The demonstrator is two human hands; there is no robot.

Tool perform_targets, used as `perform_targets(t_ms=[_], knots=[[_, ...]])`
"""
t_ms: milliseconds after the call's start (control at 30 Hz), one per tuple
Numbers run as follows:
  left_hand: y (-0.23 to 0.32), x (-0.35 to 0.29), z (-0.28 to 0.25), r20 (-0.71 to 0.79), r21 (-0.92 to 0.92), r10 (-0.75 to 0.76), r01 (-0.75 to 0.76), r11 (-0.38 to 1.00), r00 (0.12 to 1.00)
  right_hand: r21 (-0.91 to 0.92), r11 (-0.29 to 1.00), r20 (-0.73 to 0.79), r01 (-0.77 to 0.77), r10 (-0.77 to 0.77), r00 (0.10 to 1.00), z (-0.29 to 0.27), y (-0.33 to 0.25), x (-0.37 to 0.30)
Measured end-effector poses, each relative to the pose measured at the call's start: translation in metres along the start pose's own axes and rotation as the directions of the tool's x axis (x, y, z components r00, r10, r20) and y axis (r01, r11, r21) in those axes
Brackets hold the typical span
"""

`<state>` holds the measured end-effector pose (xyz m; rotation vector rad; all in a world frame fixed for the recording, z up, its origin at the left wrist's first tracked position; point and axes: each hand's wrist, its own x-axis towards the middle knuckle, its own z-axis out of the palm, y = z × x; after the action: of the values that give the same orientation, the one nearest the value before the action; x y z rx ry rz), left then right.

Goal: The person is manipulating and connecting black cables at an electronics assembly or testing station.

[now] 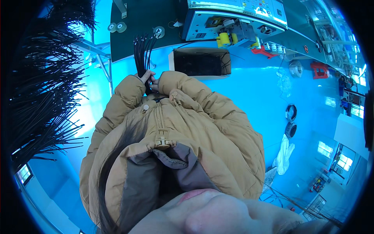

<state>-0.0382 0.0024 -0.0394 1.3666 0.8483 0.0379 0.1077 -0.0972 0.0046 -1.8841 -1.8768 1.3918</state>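
Observation:
A bundle of thin black cables (141, 52) with small pale tips stands upright in front of my jacket, fanning out at its upper end. My left hand (145, 75) is wrapped round the bundle low down, with the thumb across it. Close against it on the right, my right hand (154, 83) has bent fingers at the same bundle; the sleeve cuff and jacket partly hide it. The lower end of the bundle drops out of sight in front of the jacket.
An open cardboard box (171, 65) with dark contents sits right of my hands. Beyond lies a dark green table (130, 37) with small reels (121, 27) and a machine (235, 23) carrying yellow rolls (224, 39). Many black cables (46, 89) hang at the left.

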Motion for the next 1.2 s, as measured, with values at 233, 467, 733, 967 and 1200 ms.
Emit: perform_targets(t_ms=[233,467,733,967,1200], knots=[[0.015,-0.009,0.011,0.003,-0.061,0.002,-0.002,0.998,1.000,-0.266,0.939,0.098,0.219,-0.199,0.975,0.006,0.023,0.009],[-0.001,-0.003,0.010,-0.051,-0.132,0.001,-0.007,0.991,0.999,0.285,0.883,-0.355,-0.373,0.459,0.815,0.017,0.131,0.047],[-0.003,-0.001,0.010,-0.095,0.014,0.000,0.001,1.000,0.995,0.606,0.792,-0.638,-0.076,0.541,0.548,-0.036,0.200,0.064],[-0.021,0.007,0.005,-0.136,-0.233,0.004,-0.036,0.972,0.991,0.922,0.210,-0.386,0.326,0.585,0.714,-0.033,0.152,0.069],[-0.008,0.004,0.006,-0.011,-0.396,-0.073,0.063,0.916,0.997,0.956,0.127,-0.286,0.265,0.605,0.743,-0.006,0.137,0.067]])
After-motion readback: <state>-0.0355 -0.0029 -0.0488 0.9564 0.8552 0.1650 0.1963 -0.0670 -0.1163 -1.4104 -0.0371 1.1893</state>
